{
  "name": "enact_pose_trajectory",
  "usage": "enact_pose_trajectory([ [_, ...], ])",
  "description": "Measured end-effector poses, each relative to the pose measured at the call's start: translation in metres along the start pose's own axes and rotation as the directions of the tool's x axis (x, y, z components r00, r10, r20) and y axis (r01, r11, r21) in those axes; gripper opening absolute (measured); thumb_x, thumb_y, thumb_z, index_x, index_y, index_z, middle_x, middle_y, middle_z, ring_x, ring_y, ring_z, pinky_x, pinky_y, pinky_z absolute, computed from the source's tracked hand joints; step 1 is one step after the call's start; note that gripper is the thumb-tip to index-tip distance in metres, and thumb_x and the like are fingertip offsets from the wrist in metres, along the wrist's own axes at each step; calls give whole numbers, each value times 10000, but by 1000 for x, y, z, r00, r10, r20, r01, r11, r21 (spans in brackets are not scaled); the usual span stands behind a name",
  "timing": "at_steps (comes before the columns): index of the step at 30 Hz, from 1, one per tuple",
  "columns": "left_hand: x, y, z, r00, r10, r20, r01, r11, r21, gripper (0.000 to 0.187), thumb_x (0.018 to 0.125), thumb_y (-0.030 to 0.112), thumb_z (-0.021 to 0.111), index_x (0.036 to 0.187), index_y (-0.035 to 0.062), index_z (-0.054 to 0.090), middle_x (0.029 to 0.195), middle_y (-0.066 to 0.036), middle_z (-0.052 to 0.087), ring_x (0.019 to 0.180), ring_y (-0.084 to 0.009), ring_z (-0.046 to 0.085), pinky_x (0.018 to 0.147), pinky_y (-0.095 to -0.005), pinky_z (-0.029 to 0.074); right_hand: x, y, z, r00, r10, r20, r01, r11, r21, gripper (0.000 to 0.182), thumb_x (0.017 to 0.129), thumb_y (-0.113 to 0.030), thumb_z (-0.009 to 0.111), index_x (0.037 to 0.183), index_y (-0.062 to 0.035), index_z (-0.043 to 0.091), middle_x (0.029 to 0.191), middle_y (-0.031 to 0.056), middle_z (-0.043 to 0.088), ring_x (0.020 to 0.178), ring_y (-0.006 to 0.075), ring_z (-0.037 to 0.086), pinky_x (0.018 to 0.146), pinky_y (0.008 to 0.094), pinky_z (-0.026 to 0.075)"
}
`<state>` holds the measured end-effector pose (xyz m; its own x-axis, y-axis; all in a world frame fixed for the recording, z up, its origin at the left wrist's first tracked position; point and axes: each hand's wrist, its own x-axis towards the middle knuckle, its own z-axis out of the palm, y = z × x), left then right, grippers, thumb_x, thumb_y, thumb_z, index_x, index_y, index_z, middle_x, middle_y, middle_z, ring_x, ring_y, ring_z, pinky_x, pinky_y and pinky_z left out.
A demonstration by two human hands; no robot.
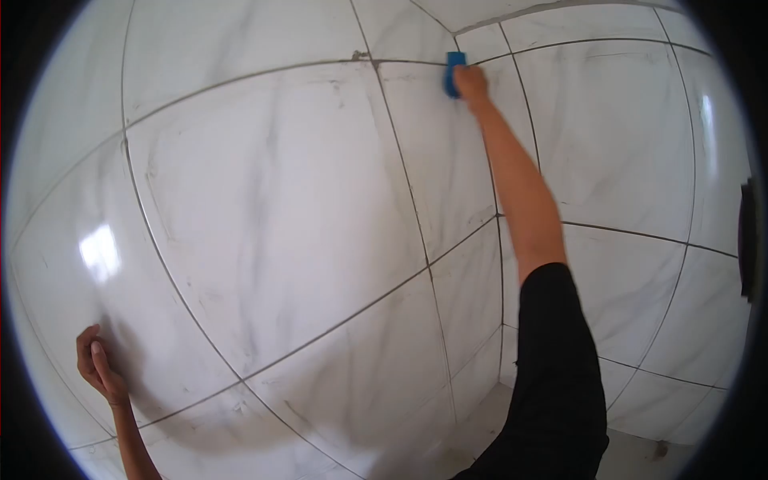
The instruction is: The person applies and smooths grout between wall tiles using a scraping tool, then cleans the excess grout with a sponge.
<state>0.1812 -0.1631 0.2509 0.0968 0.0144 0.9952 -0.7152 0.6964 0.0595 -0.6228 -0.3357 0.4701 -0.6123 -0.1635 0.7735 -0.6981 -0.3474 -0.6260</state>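
My right hand is stretched up to the wall corner, its fingers closed on a blue tool held against the white marbled tiles. The tool lies close to a dark horizontal joint between tiles. Low at the left, my left hand is raised near the tiled wall with its fingers curled. Whether it touches the wall or has anything in it cannot be made out.
A second tiled wall meets the first at a vertical corner on the right. Dark joints run between the tiles, with smudges on some surfaces. A dark object stands at the far right edge. A greyish surface shows at the bottom right.
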Motion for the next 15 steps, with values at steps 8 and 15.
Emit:
enact_pose_trajectory([
  [8,-1,5,3,1000,12,5,-12,999,40,306,961,224,451,1075,3,630,703,39,424,626,-49,339,570,-218,250,-178,-207,36,806,-587,-75,578,753,316,307,836,-165,584,1069,29,631,1045,252,599,1002,388,587,878,455,493],
  [15,2,-2,-1,1000,25,-6,-25,997,79,340,955,257,444,1079,3,632,709,42,427,619,-55,338,565,-224,244,-82,-177,-14,620,-771,-147,784,616,80,499,777,-120,610,1264,-13,588,1192,241,607,1013,344,611,867,386,500],
])
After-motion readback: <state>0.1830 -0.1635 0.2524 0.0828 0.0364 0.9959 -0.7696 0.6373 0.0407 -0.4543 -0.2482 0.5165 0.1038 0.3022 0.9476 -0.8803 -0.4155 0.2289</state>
